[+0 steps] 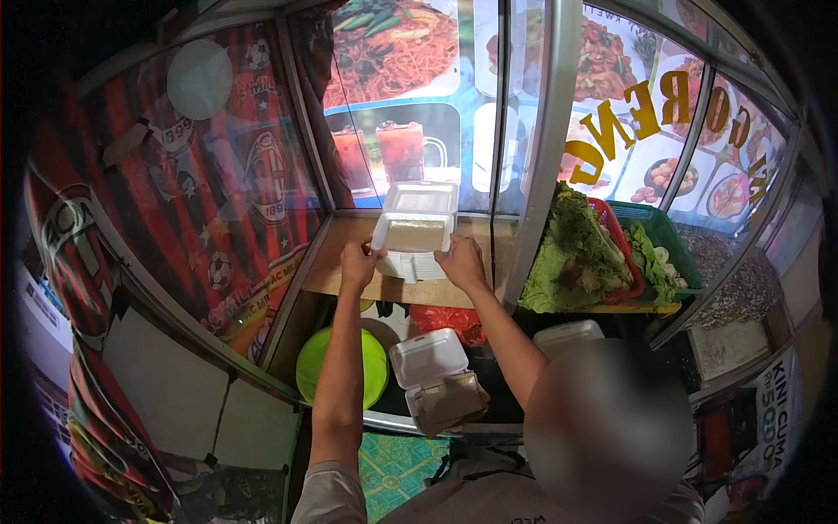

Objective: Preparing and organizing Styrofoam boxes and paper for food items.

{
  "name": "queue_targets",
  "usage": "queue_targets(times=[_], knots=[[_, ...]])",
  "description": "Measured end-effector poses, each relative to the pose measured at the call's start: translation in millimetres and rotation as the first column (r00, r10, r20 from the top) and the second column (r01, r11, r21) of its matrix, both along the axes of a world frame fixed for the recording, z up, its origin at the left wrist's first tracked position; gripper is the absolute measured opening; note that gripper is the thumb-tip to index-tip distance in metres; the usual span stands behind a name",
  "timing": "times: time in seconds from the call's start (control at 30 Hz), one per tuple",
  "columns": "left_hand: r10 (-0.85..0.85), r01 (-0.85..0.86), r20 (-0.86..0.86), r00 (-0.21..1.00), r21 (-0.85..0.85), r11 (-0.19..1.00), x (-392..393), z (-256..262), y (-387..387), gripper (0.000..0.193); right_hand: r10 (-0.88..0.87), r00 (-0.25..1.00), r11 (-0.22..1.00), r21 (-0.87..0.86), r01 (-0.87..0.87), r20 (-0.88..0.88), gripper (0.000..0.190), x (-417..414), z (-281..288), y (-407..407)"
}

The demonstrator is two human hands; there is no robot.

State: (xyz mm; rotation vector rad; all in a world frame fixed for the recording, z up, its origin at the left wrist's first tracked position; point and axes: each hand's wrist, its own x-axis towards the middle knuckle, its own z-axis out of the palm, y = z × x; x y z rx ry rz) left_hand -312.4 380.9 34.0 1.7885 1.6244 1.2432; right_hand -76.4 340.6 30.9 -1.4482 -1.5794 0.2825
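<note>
An open white foam food box [414, 221] sits on top of a stack of white foam boxes [411, 266], its lid [419, 196] raised at the back. A brownish liner sheet [415, 237] covers the inside of its tray. At the front left corner of the box, the fingers of my left hand [359, 263] pinch the rim. My right hand [463, 263] grips the front right corner in the same way. The stack stands on a brown wooden shelf [327, 268] inside a glass-sided food stall.
Below the shelf are a lime-green bowl [376, 373], a red plastic bag [445, 321] and another open foam box [429, 357] holding brown paper [450, 399]. Leafy greens [569, 255] and red [625, 249] and green baskets [661, 229] stand right, beyond a metal post [540, 157].
</note>
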Motion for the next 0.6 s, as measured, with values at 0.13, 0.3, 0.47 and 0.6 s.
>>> queue_targets(times=[0.13, 0.3, 0.47, 0.6], knots=[[0.076, -0.063, -0.093, 0.993, 0.141, 0.988, 1, -8, -4, 0.040, 0.030, 0.999, 0.999, -0.031, -0.029, 0.035, 0.031, 2, 0, 3], [0.079, -0.073, -0.005, 0.997, 0.331, 0.941, 6, -1, -21, 0.031, 0.042, 0.998, 0.997, 0.056, -0.044, 0.037, 0.041, 5, 4, -7], [-0.036, 0.004, 0.103, 0.994, 0.296, 0.955, 9, 16, -53, 0.017, 0.035, 0.998, 0.992, 0.119, -0.040, 0.046, 0.048, 10, 1, -18], [-0.149, 0.130, 0.110, 0.983, 0.159, 0.979, 19, 22, -87, 0.016, 0.143, 0.987, 0.989, -0.036, -0.146, -0.078, 0.055, 13, 15, -50]])
